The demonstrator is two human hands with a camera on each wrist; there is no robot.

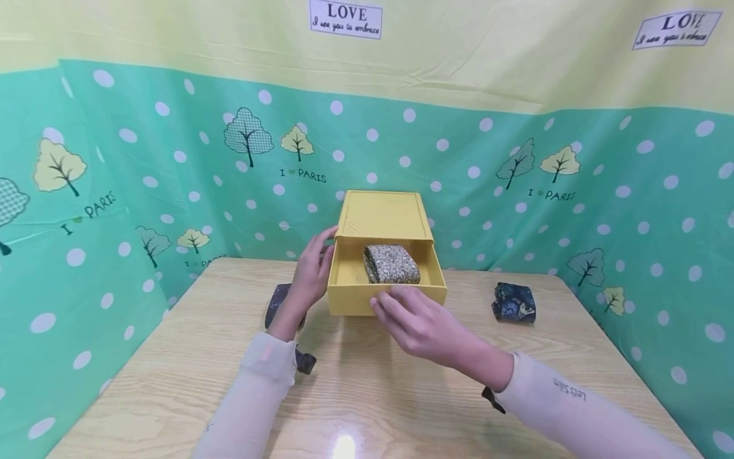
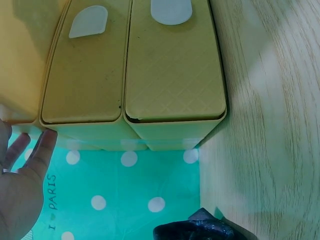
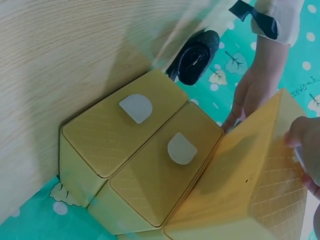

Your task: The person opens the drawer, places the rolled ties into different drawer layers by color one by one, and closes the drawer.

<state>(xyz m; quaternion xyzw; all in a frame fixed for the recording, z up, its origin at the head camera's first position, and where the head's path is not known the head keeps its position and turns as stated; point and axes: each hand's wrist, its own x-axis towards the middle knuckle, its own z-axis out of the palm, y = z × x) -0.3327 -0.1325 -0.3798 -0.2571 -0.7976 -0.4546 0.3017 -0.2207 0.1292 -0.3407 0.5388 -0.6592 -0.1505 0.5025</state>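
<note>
A yellow drawer cabinet (image 1: 384,213) has its top drawer (image 1: 346,301) pulled out toward me. Inside that drawer lies a rolled cloth (image 1: 392,264) with a fine grey-and-beige print. My right hand (image 1: 421,322) pinches the pale handle at the middle of the drawer front, fingers over the front's upper edge; the right wrist view shows this hand (image 3: 311,150) at its right edge. Fingers extended, my left hand (image 1: 312,271) rests against the cabinet's left side near the top. Two lower drawers (image 2: 175,75) are closed, each with a whitish tab handle.
A dark blue patterned cloth roll (image 1: 514,303) lies on the wooden table (image 1: 189,382) to the right. Another dark roll (image 1: 278,299) sits left of the cabinet, partly behind my left forearm. A green dotted curtain (image 1: 367,150) hangs behind and at both sides.
</note>
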